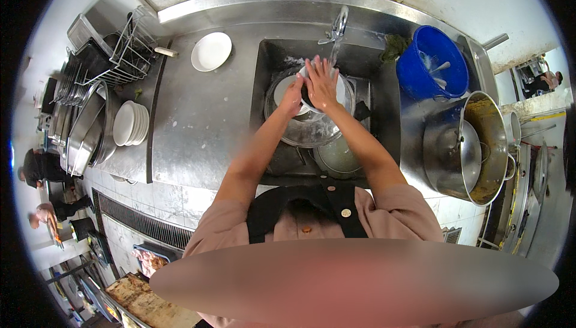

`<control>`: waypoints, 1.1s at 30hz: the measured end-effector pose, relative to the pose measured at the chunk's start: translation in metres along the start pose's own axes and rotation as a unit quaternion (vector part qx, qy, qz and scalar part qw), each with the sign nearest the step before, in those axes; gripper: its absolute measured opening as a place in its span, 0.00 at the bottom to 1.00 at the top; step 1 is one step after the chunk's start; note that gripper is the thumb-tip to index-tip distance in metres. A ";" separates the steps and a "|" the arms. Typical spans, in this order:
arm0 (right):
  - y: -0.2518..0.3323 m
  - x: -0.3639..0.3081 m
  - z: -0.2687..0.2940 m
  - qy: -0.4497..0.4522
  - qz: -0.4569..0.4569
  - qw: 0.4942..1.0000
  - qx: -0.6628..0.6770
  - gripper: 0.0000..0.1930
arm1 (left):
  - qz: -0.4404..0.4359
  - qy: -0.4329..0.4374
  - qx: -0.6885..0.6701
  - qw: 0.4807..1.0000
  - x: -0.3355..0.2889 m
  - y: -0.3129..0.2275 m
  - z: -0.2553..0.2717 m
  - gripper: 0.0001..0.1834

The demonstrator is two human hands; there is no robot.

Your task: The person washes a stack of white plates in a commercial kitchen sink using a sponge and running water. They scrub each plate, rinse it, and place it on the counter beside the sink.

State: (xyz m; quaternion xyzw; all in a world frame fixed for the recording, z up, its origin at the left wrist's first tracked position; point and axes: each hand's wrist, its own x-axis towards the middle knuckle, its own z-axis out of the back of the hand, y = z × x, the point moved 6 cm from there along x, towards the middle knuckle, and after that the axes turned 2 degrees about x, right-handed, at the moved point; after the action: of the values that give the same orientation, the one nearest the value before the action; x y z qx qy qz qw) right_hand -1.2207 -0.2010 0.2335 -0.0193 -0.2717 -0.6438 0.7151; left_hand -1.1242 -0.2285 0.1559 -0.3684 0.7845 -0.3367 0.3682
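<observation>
Over the sink, my left hand (292, 96) grips the near left side of a white dish (342, 90). My right hand (323, 86) lies across the dish with its fingers stretched out, partly covering it. Something dark shows between my hands; what it is I cannot tell. Water runs from the faucet (340, 23) just beyond my fingertips. Beneath my left hand is another white dish (282, 92), partly hidden. Both dishes are above a round metal basin (310, 134) in the sink (260, 70). A round pan or lid (339, 155) lies nearer to me in the sink.
On the left counter are a white plate (211, 52), a stack of white plates (131, 123), metal bowls (90, 130) and a wire rack (133, 49). To the right stand a blue bucket (414, 76) with utensils and a large metal pot (480, 109). People stand far left.
</observation>
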 end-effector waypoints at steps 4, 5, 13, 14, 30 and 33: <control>-0.032 0.023 -0.006 -0.048 -0.200 0.966 0.155 0.19 | -0.063 -0.029 0.126 0.990 -0.009 -0.015 0.010 0.32; -0.039 0.022 -0.003 -0.066 -0.263 0.952 0.144 0.19 | -0.092 -0.032 0.137 0.986 -0.012 -0.021 0.012 0.32; 0.019 0.033 -0.006 0.064 -0.047 0.997 0.009 0.34 | 0.012 -0.103 -0.066 0.992 -0.028 -0.009 0.038 0.31; 0.006 0.035 -0.006 0.083 -0.107 0.990 0.028 0.33 | 0.016 -0.110 -0.078 0.991 -0.030 -0.005 0.037 0.31; -0.153 -0.074 -0.063 -0.003 -0.476 0.703 0.528 0.28 | -0.300 0.185 0.674 0.649 0.013 -0.072 -0.099 0.12; -0.138 -0.043 -0.087 0.151 -0.372 0.871 0.282 0.35 | -0.353 0.127 0.682 0.628 -0.006 -0.104 -0.086 0.14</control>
State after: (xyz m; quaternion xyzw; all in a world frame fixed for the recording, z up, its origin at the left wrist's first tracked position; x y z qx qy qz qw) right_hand -1.3186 -0.2186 0.0970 0.3832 -0.3181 -0.7531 0.4298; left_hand -1.1579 -0.2532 0.2841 -0.2141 0.1803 -0.9231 0.2639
